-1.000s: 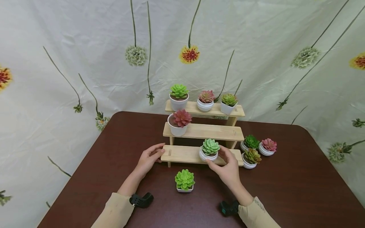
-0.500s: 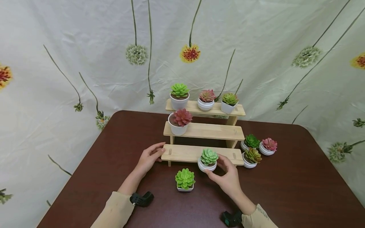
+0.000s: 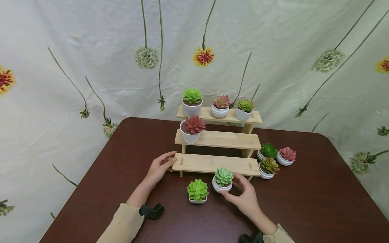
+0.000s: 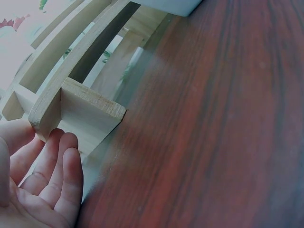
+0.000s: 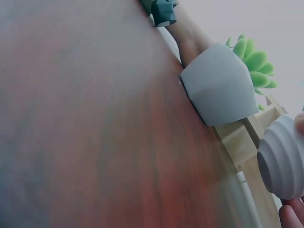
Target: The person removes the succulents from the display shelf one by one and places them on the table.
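Observation:
My right hand [image 3: 247, 199] holds a pale green succulent [image 3: 224, 177] in a ribbed white pot [image 5: 281, 159], thumb at the near side and fingers at its right. The pot is just in front of the bottom shelf of a three-tier wooden plant stand [image 3: 215, 163]. At that shelf's left end, my left hand [image 3: 159, 166] grips the board; the left wrist view shows its fingertips [image 4: 57, 135] against the board's end and underside. A bright green succulent [image 3: 198, 190] in a square white pot [image 5: 221, 85] stands on the table between the hands.
On the middle shelf is a red succulent [image 3: 195, 125] in a white pot. Three potted succulents line the top shelf [image 3: 206, 114]. Right of the stand, three more sit on the dark table [image 3: 316, 189]: dark green [image 3: 268, 150], yellow-green [image 3: 269, 165] and pink [image 3: 287, 154]. A flowered cloth [image 3: 273, 40] hangs behind.
The right hand has brought the pale green succulent from over the bottom shelf toward the near side, off the shelf's front edge. The left hand stays at the shelf's end.

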Demonstrator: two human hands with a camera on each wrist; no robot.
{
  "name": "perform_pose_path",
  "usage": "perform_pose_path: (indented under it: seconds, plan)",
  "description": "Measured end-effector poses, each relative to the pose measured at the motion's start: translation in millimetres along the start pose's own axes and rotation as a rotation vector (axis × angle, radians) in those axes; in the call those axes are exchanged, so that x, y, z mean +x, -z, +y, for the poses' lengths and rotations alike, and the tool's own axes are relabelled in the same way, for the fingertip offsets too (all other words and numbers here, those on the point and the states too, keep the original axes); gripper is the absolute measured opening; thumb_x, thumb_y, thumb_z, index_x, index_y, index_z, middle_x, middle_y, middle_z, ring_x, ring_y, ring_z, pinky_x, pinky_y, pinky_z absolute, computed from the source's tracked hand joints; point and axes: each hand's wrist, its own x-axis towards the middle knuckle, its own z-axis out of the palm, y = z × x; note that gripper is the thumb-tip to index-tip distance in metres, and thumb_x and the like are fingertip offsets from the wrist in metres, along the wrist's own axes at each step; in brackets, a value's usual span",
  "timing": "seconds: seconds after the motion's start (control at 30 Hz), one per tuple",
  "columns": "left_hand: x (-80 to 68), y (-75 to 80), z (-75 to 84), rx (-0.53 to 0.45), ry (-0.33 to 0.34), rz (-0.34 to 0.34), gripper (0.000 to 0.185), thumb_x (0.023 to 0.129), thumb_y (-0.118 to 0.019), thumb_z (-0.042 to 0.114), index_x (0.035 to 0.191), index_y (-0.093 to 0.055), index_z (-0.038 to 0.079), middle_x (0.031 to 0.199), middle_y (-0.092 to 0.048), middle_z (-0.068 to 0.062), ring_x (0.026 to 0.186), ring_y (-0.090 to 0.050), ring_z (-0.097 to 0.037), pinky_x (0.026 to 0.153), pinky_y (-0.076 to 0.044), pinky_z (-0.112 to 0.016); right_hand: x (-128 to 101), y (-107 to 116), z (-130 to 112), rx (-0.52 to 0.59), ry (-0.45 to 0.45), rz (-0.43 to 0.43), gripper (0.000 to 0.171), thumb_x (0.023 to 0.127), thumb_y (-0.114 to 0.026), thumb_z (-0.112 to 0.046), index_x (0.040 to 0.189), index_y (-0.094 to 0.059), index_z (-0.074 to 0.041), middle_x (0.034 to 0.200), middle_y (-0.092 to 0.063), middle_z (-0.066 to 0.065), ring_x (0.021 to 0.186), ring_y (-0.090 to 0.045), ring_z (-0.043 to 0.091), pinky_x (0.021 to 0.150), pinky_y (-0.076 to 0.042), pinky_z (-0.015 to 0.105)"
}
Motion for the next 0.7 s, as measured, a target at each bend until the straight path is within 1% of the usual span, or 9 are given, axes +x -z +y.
perform_pose_path:
  seconds: [0.2, 0.37, 0.6, 0.7]
  plan:
    - [-0.1, 0.5, 0.4, -0.006, 0.001, 0.002, 0.040, 0.095, -0.056, 0.012, 0.132, -0.051, -0.003, 0.108, -0.061, -0.020, 0.079, -0.056, -0.015, 0.068, -0.052, -0.026, -2.2, 0.6, 0.6, -0.009, -0.034, -0.028, 0.055, 0.065, -0.081, 0.006, 0.115, -0.059, 0.005, 0.114, -0.060, 0.016, 0.102, -0.059, 0.016, 0.086, -0.050, 0.032]
    - [-0.2, 0.1, 0.5, -0.011, 0.002, 0.000, 0.040, 0.095, -0.056, 0.012, 0.132, -0.051, -0.004, 0.108, -0.060, -0.020, 0.079, -0.056, -0.015, 0.068, -0.052, -0.026, -3.6, 1.2, 5.1, -0.005, -0.057, -0.066, 0.056, 0.064, -0.081, 0.008, 0.115, -0.059, 0.006, 0.114, -0.060, 0.016, 0.101, -0.059, 0.019, 0.086, -0.050, 0.033]
    - [0.0, -0.1, 0.4, -0.005, -0.001, 0.000, 0.040, 0.096, -0.055, 0.012, 0.132, -0.050, -0.004, 0.107, -0.060, -0.019, 0.081, -0.057, -0.016, 0.068, -0.052, -0.026, -4.5, 3.1, 9.7, 0.000, -0.058, -0.127, 0.058, 0.064, -0.081, 0.007, 0.117, -0.057, 0.006, 0.114, -0.060, 0.014, 0.102, -0.058, 0.012, 0.087, -0.050, 0.031]
    - [-0.1, -0.1, 0.2, -0.003, -0.001, 0.002, 0.040, 0.096, -0.055, 0.012, 0.132, -0.051, -0.004, 0.106, -0.061, -0.019, 0.080, -0.057, -0.015, 0.068, -0.052, -0.026, -4.6, 3.4, 9.0, 0.000, -0.059, -0.146, 0.058, 0.064, -0.082, 0.006, 0.117, -0.057, 0.006, 0.114, -0.060, 0.014, 0.103, -0.058, 0.011, 0.087, -0.049, 0.033]
